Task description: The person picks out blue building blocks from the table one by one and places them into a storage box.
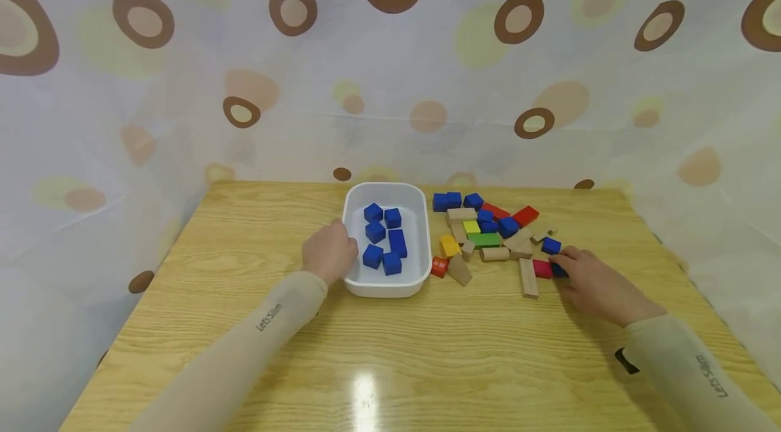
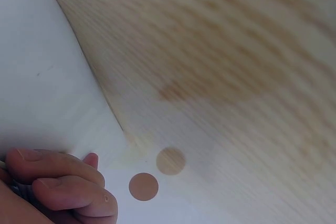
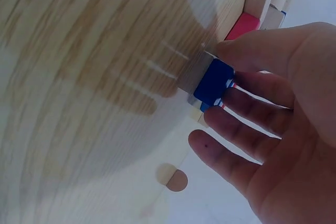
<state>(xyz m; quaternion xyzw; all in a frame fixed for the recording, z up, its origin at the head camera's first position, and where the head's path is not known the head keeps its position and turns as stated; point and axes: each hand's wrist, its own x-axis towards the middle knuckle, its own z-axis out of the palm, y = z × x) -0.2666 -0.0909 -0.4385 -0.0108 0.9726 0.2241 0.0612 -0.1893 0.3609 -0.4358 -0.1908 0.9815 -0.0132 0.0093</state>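
Observation:
Beside the left wall of a white plastic tub (image 1: pixel 386 291), my left hand (image 1: pixel 330 252) grips its rim with curled fingers. Several blue wooden blocks (image 1: pixel 375 232) lie inside the tub. In the left wrist view, the curled fingers (image 2: pixel 73 190) show at the bottom left. On the far right, my right hand (image 1: pixel 601 286) reaches down to the table and pinches a blue block (image 3: pixel 214 82) between thumb and fingers. Another blue block (image 1: pixel 551 246) lies just beyond those fingertips, and a red block (image 1: pixel 542 268) is just left of them.
Right of the tub spreads a loose pile of wooden blocks: several blue ones (image 1: pixel 508 226), a green bar (image 1: pixel 484 240), a yellow block (image 1: pixel 471 227), red bars (image 1: pixel 526 216) and plain pieces (image 1: pixel 528 279). A patterned curtain (image 1: pixel 390 79) hangs behind the wooden table (image 1: pixel 476 357).

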